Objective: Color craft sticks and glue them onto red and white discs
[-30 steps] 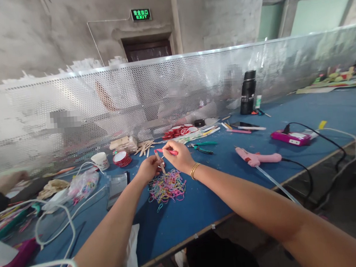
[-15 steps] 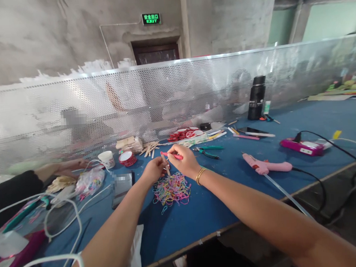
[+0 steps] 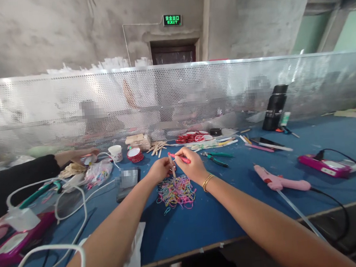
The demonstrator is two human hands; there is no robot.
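Note:
My left hand [image 3: 159,170] is closed on a thin wooden stick [image 3: 172,166] that it holds nearly upright over the blue table [image 3: 202,217]. My right hand [image 3: 190,164], with a gold bracelet on its wrist, pinches a red pen [image 3: 179,157] whose tip meets the top of the stick. Just below both hands lies a heap of coloured rubber bands [image 3: 176,192].
A pink glue gun [image 3: 279,181] with its cord lies to the right, green pliers [image 3: 215,158] behind my right hand. Loose wooden sticks [image 3: 157,148], red-white tape rolls [image 3: 193,137], a cup [image 3: 116,153], a black flask [image 3: 275,107] stand further back. Another person's sleeve [image 3: 13,181] rests at left.
The view has swung to the left, so everything has shifted right in the picture. Both hands keep the same hold on stick and pen.

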